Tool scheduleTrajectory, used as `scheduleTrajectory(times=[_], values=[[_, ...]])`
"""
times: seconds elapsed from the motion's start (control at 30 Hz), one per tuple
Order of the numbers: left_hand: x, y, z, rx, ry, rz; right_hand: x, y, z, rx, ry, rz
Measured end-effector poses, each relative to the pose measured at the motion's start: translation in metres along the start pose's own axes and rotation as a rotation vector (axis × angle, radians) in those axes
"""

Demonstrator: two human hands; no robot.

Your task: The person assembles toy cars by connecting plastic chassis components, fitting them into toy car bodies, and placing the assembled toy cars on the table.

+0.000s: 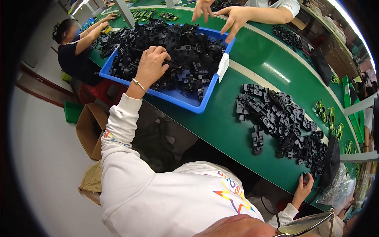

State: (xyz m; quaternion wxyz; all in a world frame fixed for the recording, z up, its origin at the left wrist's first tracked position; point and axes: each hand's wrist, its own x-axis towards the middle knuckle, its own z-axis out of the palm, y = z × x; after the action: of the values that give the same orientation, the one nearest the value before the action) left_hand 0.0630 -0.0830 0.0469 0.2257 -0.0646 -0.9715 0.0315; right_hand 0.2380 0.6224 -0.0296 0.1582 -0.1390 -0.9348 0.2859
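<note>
My left hand (pixel 152 64) reaches over a blue tray (pixel 173 101) heaped with black plastic parts (pixel 173 37). Its thumb and fingers are curled round a black part at the heap's surface. Far to the right, my right hand (pixel 303 189) rests at the table's near edge, pinching a small dark piece at its fingertips. Just beyond that hand lie small black pieces (pixel 314 152), at the end of a spread of black plastic chassis-like parts (pixel 272 110). One such part (pixel 257 140) lies apart from the others, nearer to me.
A co-worker's hands (pixel 233 17) hover over the tray's far right corner. Another person (pixel 77 47) works at the far left. Green-and-black car-like pieces (pixel 331 114) lie at the right, by a dark cloth item (pixel 332 162) and a clear plastic bag (pixel 337 187). A cardboard box (pixel 90 130) stands below left.
</note>
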Motion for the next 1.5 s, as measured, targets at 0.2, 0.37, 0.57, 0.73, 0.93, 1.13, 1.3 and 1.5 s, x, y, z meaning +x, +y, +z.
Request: scheduleTrajectory(times=[0.2, 0.37, 0.57, 0.73, 0.93, 1.13, 1.3, 1.5], values=[[-0.011, -0.006, -0.012, -0.357, 0.176, -0.295, 0.003, -0.004, -0.004, -0.037, -0.038, -0.069], [-0.006, 0.013, -0.009, -1.13, 0.471, -0.366, 0.003, 0.004, -0.01, -0.04, -0.08, -0.062], [0.006, 0.149, -0.044, -1.89, 0.107, -0.472, 0.01, 0.003, 0.001, -0.001, 0.051, -0.166], [0.015, 0.237, -0.012, -2.518, -0.705, -0.565, 0.008, -0.008, 0.007, 0.004, 0.047, 0.019], [0.017, 0.282, 0.008, -2.447, -0.595, -0.846, 0.003, -0.013, 0.0, 0.673, 0.049, 0.211], [0.011, 0.299, 0.008, -2.394, -0.691, -0.773, 0.031, -0.099, 0.002, 0.938, -0.061, 0.173], [0.005, 0.312, 0.003, -2.338, -0.733, -0.768, 0.05, -0.187, 0.038, 0.966, -0.438, 0.051], [0.004, 0.328, -0.005, -2.482, -0.678, -0.623, 0.052, -0.227, 0.08, 1.076, -0.584, -0.036]])
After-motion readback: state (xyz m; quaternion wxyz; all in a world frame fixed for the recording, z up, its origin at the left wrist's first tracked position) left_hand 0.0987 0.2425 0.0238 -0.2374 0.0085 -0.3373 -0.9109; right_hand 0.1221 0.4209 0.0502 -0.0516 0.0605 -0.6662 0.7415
